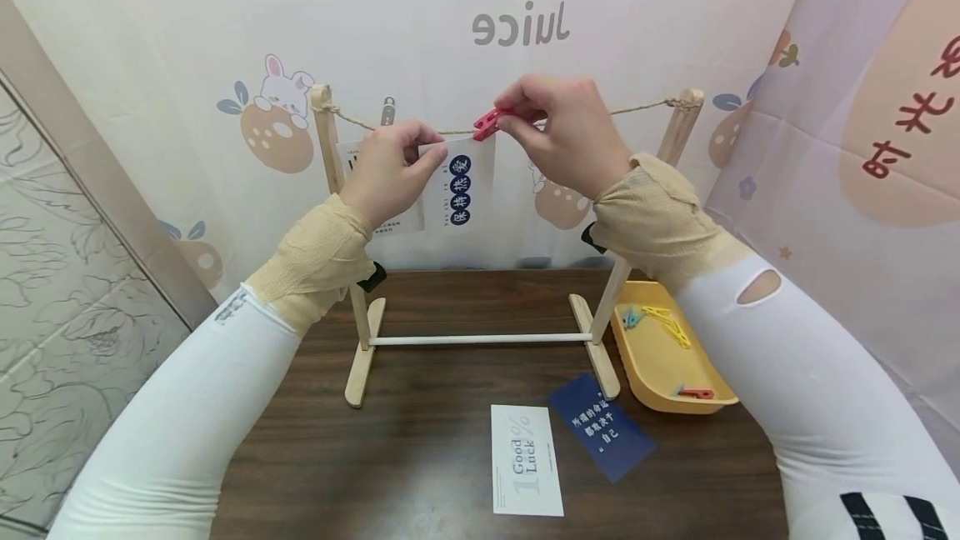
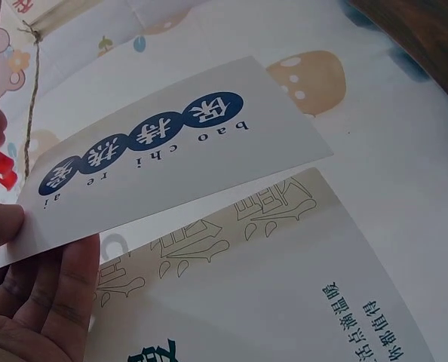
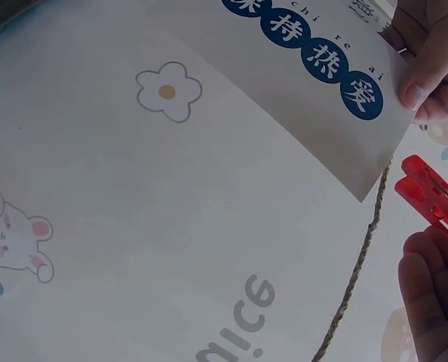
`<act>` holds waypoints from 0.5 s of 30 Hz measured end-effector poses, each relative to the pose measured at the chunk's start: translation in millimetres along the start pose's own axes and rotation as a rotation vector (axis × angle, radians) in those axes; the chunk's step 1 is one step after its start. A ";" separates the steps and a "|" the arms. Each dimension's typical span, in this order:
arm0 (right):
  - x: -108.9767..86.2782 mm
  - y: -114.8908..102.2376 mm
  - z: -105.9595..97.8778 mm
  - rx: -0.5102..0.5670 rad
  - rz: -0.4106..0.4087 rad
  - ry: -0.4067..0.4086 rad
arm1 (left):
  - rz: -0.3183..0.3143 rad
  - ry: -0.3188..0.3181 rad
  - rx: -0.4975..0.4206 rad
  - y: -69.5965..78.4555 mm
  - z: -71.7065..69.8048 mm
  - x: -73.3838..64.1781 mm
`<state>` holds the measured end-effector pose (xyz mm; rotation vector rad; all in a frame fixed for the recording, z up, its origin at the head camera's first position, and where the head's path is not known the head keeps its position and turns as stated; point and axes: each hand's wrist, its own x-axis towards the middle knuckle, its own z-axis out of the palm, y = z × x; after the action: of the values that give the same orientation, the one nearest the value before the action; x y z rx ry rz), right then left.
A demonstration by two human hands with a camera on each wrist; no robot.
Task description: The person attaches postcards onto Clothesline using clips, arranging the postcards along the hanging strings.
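My left hand (image 1: 393, 173) pinches the top left corner of a white card (image 1: 482, 186) with dark blue circles. The card's upper edge lies along the twine (image 1: 645, 108) strung between two wooden posts. At its top right corner, my right hand (image 1: 566, 132) holds a red clothespin (image 3: 434, 194) between thumb and fingers. The right wrist view shows the pin's tip just off the card and the twine. Another white card (image 2: 262, 294) with green print hangs to the left, partly behind my left hand, below a grey clothespin (image 1: 387, 112).
The wooden rack (image 1: 480, 339) stands on a dark brown table (image 1: 420, 457). A white "Good Luck" card (image 1: 527, 482) and a navy card (image 1: 607, 432) lie in front of it. To the right, a yellow tray (image 1: 637, 373) holds several clothespins. A printed curtain hangs behind.
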<state>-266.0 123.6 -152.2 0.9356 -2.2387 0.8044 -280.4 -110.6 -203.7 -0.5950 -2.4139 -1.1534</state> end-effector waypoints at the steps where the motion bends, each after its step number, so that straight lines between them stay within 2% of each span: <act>1: 1.5 -0.4 1.0 0.002 0.003 0.000 | -0.002 -0.002 -0.001 -0.3 0.1 0.5; 15: 23.5 1.2 14.8 0.010 0.083 -0.034 | -0.008 0.011 0.006 -5.7 1.5 6.0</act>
<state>-284.8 104.2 -145.9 0.8722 -2.3178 0.8431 -288.6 -111.4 -205.0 -0.5759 -2.4117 -1.1490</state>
